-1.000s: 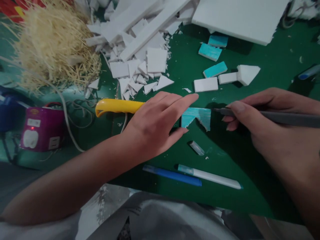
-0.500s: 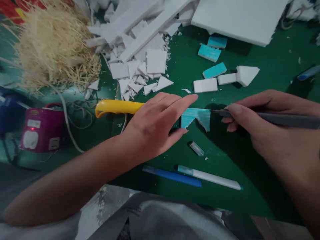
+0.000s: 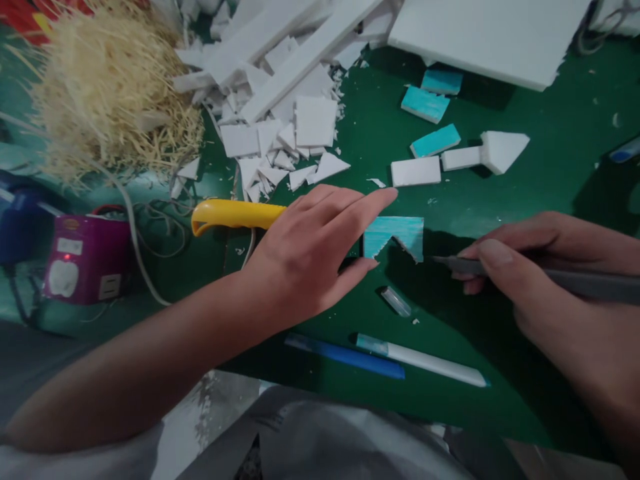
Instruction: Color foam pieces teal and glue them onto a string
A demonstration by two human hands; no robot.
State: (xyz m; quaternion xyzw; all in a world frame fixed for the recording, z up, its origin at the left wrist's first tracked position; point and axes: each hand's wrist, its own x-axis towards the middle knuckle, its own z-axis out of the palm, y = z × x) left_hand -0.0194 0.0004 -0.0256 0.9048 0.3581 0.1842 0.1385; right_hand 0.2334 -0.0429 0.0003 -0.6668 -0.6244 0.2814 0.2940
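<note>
A small teal-painted foam piece (image 3: 395, 235) with a notch cut from its lower edge lies on the green cutting mat (image 3: 450, 320). My left hand (image 3: 315, 247) rests flat beside it, fingers stretched out, with fingertip and thumb touching the piece's left side. My right hand (image 3: 545, 280) grips a grey craft knife (image 3: 525, 272), whose tip points left and sits just right of and below the piece's lower right corner, apart from it.
A yellow-handled tool (image 3: 235, 213) lies behind my left hand. White foam offcuts (image 3: 280, 100), a straw pile (image 3: 105, 93), a large foam sheet (image 3: 485, 33), teal and white blocks (image 3: 430, 143), a purple power strip (image 3: 85, 257), two pens (image 3: 385, 353) and a clear cap (image 3: 395, 301) surround the work.
My right hand and the knife have dropped down and slightly right, so the tip has left the piece's upper right edge. My left hand has stayed put.
</note>
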